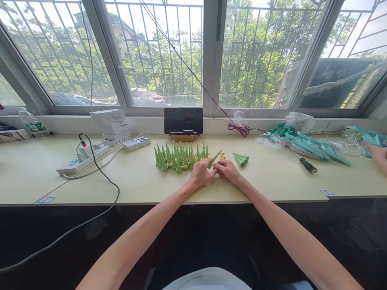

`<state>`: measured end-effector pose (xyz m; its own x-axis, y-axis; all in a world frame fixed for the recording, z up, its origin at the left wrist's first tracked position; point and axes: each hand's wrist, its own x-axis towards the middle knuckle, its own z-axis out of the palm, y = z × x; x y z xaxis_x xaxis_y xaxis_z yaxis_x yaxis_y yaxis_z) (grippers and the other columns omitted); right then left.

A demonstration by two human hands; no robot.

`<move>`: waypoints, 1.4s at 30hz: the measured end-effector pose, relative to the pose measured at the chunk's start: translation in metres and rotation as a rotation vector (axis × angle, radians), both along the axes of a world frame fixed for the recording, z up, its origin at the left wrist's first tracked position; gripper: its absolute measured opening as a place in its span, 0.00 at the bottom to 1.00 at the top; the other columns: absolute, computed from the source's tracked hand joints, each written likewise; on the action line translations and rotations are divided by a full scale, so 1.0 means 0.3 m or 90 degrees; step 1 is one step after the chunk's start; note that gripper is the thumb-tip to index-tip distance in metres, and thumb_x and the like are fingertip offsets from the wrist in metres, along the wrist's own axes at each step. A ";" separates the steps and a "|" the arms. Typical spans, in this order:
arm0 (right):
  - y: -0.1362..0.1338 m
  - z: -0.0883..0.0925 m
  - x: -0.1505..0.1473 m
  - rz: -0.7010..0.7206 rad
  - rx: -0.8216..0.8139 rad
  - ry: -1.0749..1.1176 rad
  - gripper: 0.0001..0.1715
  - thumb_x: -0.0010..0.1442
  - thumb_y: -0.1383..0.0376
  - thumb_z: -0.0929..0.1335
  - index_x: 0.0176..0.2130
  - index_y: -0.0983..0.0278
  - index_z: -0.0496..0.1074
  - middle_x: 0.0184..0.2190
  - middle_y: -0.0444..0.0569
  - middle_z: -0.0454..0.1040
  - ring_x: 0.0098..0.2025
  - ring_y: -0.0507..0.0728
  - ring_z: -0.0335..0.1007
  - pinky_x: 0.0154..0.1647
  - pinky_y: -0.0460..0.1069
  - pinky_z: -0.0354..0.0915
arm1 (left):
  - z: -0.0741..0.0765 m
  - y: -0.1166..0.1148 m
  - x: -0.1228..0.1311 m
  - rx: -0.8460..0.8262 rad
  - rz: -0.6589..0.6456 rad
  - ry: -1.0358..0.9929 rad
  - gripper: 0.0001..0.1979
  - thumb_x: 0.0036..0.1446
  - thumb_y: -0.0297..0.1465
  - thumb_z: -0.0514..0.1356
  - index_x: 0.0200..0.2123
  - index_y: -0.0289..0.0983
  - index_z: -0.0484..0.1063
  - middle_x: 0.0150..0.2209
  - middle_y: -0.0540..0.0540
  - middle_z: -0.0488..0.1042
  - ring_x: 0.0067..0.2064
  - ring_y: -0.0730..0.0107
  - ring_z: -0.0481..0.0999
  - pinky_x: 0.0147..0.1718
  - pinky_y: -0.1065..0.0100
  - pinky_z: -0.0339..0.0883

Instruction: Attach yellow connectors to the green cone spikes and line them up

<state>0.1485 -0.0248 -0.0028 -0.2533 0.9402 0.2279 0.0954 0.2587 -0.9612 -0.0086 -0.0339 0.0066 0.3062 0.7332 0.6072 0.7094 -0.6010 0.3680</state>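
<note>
My left hand (203, 172) is closed around a green cone (215, 157), which tilts up to the right. Close beside it, my right hand (227, 169) pinches at the cone's lower end; a small yellowish piece seems to be between its fingertips, partly hidden. Left of my hands, several green cones (179, 159) stand upright in a cluster, with small yellow pieces around their bases. A little pile of yellow pieces (222, 155) lies just beyond my right hand. To the right, a few loose green cones (241, 158) lie on their sides on the table (266, 181).
A dark tablet (183, 121) stands behind the cones. At left are a power strip (83, 160) with cables and white boxes (115, 128). On the right lie a screwdriver (308, 165) and green plastic items (313, 146). Another person's hand (376, 155) is at the far right.
</note>
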 end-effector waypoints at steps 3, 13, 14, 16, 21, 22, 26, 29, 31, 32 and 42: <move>-0.005 0.005 -0.001 0.004 -0.028 0.020 0.22 0.51 0.49 0.69 0.23 0.64 0.67 0.15 0.40 0.61 0.16 0.47 0.52 0.17 0.45 0.47 | -0.001 0.003 -0.001 -0.001 -0.005 -0.012 0.12 0.54 0.37 0.59 0.39 0.37 0.71 0.35 0.44 0.76 0.36 0.63 0.76 0.37 0.66 0.68; -0.005 0.003 0.001 -0.033 0.008 0.012 0.21 0.51 0.49 0.70 0.26 0.65 0.70 0.15 0.41 0.62 0.17 0.48 0.54 0.16 0.45 0.49 | -0.008 0.016 -0.003 -0.022 -0.043 -0.073 0.14 0.56 0.40 0.58 0.38 0.36 0.70 0.32 0.46 0.74 0.28 0.72 0.68 0.30 0.69 0.61; -0.003 0.001 0.002 -0.046 0.018 0.017 0.20 0.51 0.50 0.70 0.25 0.65 0.70 0.15 0.42 0.64 0.17 0.48 0.55 0.17 0.45 0.49 | -0.006 0.015 -0.003 -0.028 -0.049 -0.076 0.14 0.56 0.41 0.58 0.38 0.36 0.70 0.31 0.47 0.73 0.27 0.72 0.67 0.29 0.69 0.61; 0.001 -0.003 0.005 -0.070 0.035 0.024 0.19 0.51 0.51 0.69 0.25 0.64 0.70 0.19 0.44 0.69 0.17 0.48 0.55 0.17 0.46 0.51 | -0.003 0.014 -0.003 -0.035 -0.063 -0.077 0.15 0.56 0.42 0.58 0.36 0.36 0.69 0.28 0.49 0.70 0.25 0.73 0.65 0.27 0.70 0.59; 0.011 -0.014 0.012 -0.101 0.073 -0.008 0.17 0.54 0.52 0.67 0.27 0.64 0.70 0.24 0.48 0.76 0.17 0.49 0.58 0.20 0.47 0.57 | -0.003 0.018 -0.007 -0.052 -0.107 -0.083 0.14 0.57 0.42 0.58 0.29 0.37 0.64 0.23 0.52 0.64 0.22 0.76 0.62 0.25 0.70 0.56; 0.013 -0.016 0.013 -0.108 0.088 -0.025 0.17 0.54 0.53 0.67 0.27 0.64 0.70 0.24 0.48 0.76 0.18 0.50 0.60 0.22 0.47 0.59 | -0.005 0.020 -0.008 -0.059 -0.110 -0.085 0.13 0.57 0.41 0.58 0.29 0.37 0.64 0.23 0.53 0.65 0.22 0.76 0.62 0.25 0.70 0.56; 0.014 -0.017 0.017 -0.129 0.167 -0.098 0.16 0.57 0.56 0.65 0.26 0.64 0.72 0.25 0.49 0.76 0.27 0.54 0.69 0.34 0.49 0.65 | -0.012 0.026 -0.013 -0.078 -0.113 -0.088 0.12 0.56 0.38 0.59 0.28 0.37 0.64 0.22 0.53 0.66 0.21 0.76 0.62 0.25 0.70 0.55; 0.006 -0.012 0.020 -0.134 0.201 -0.127 0.16 0.58 0.57 0.64 0.26 0.64 0.72 0.25 0.49 0.76 0.28 0.54 0.70 0.37 0.49 0.65 | -0.010 0.026 -0.015 -0.079 -0.113 -0.085 0.11 0.56 0.37 0.59 0.26 0.37 0.64 0.21 0.53 0.65 0.22 0.76 0.61 0.24 0.70 0.54; 0.000 -0.010 0.021 -0.141 0.217 -0.144 0.15 0.59 0.57 0.64 0.28 0.64 0.73 0.25 0.49 0.76 0.29 0.54 0.70 0.36 0.49 0.65 | -0.008 0.025 -0.016 -0.081 -0.113 -0.084 0.11 0.56 0.36 0.59 0.26 0.37 0.63 0.20 0.53 0.64 0.22 0.76 0.61 0.24 0.70 0.54; -0.002 -0.009 0.022 -0.146 0.225 -0.151 0.15 0.59 0.57 0.64 0.28 0.64 0.73 0.26 0.49 0.76 0.29 0.54 0.69 0.36 0.49 0.65 | -0.007 0.025 -0.016 -0.082 -0.113 -0.084 0.11 0.55 0.37 0.59 0.26 0.37 0.63 0.20 0.53 0.64 0.22 0.76 0.61 0.24 0.70 0.54; -0.016 0.002 0.019 -0.160 0.259 -0.191 0.14 0.59 0.59 0.63 0.26 0.63 0.69 0.23 0.46 0.71 0.27 0.53 0.64 0.33 0.48 0.61 | -0.001 0.019 -0.017 -0.080 -0.121 -0.078 0.11 0.56 0.36 0.59 0.26 0.37 0.62 0.20 0.53 0.63 0.22 0.76 0.61 0.24 0.70 0.55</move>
